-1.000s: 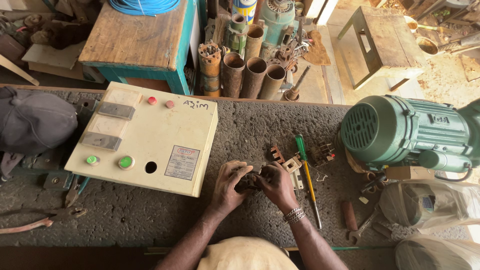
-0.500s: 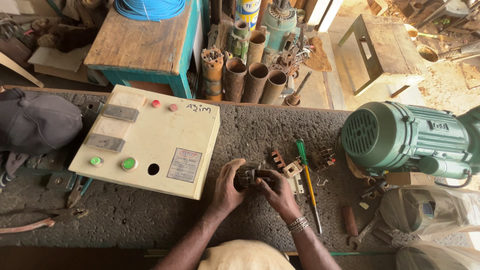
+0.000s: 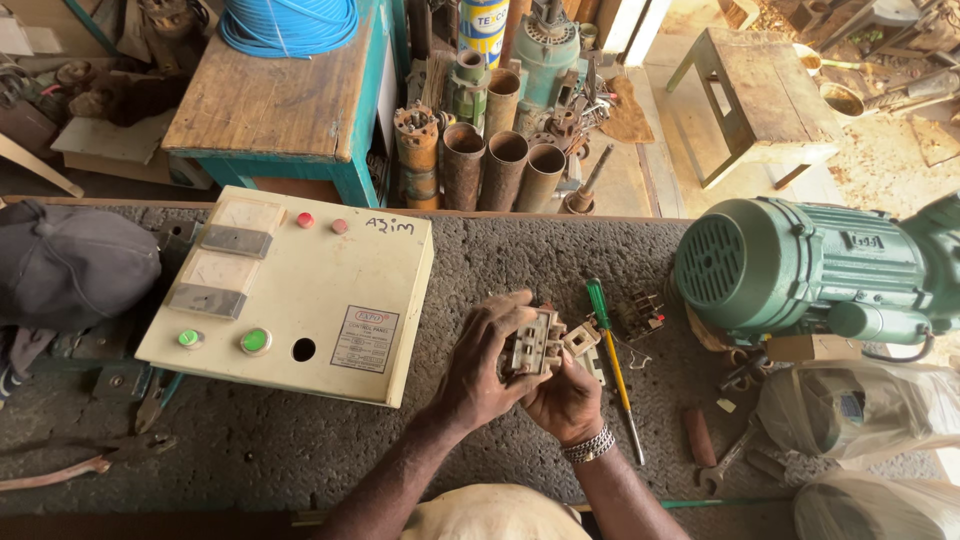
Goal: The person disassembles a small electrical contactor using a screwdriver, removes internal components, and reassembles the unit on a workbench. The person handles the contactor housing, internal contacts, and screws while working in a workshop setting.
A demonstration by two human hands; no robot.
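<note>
Two hands met near the middle of the frame, a little below center, over the rough grey table (image 3: 520, 260). The left hand (image 3: 485, 365) curled its fingers around a small tan switch block (image 3: 532, 345) and gripped it from the left side. The right hand (image 3: 568, 400) was cupped under the block and pressed against it from below, with a metal bracelet (image 3: 588, 445) on its wrist. The block was lifted off the table, held between both hands.

Just right of the hands lay a screwdriver (image 3: 612, 360) with a green handle and a yellow shaft, pointing toward the lower edge of the frame. A small dark part with metal bits (image 3: 640, 315) sat near its handle. Another tan piece (image 3: 582, 338) lay just beside the block.

On the left side of the frame sat a big cream box (image 3: 330, 290) with two green buttons, two red buttons and a round hole. A dark cap (image 3: 75, 265) lay at the far left. A large green motor (image 3: 800, 265) sat at the right, with clear plastic bags (image 3: 860, 410) below it. A spanner (image 3: 725, 465) lay near the bags.

At the top of the frame stood rusty pipes (image 3: 500, 165) and a wooden bench (image 3: 270, 100) with a blue coil of wire (image 3: 290, 20) on it.
</note>
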